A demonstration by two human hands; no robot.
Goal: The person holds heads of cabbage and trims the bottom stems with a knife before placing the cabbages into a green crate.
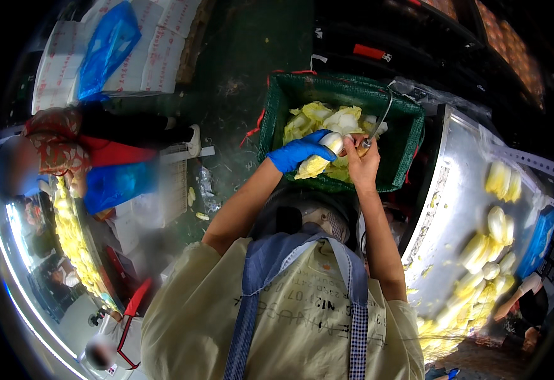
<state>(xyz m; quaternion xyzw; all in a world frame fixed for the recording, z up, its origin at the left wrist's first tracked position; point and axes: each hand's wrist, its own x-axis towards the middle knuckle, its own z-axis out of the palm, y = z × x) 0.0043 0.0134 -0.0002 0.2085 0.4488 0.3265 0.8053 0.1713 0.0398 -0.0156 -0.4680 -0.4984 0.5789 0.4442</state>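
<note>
A blue glove covers my left hand (301, 152), which is wrapped round a small yellow-white napa cabbage (315, 166) with its pale base turned toward my right hand. My bare right hand (364, 163) grips the wooden handle of a curved knife (385, 115), its thin blade pointing up and away to the right. The right fingertips are close to the cabbage base; whether they touch it I cannot tell. Both hands are over a green woven-walled bin (346, 80) holding loose pale and yellow-green cabbage leaves (313, 115).
A lit metal table (444, 218) on my right carries several trimmed cabbages (479, 250). White boxes (153, 60) with a blue plastic bag (109, 47) stand far left. A person (62, 149) works at a row of yellow cabbages (74, 244) on the left.
</note>
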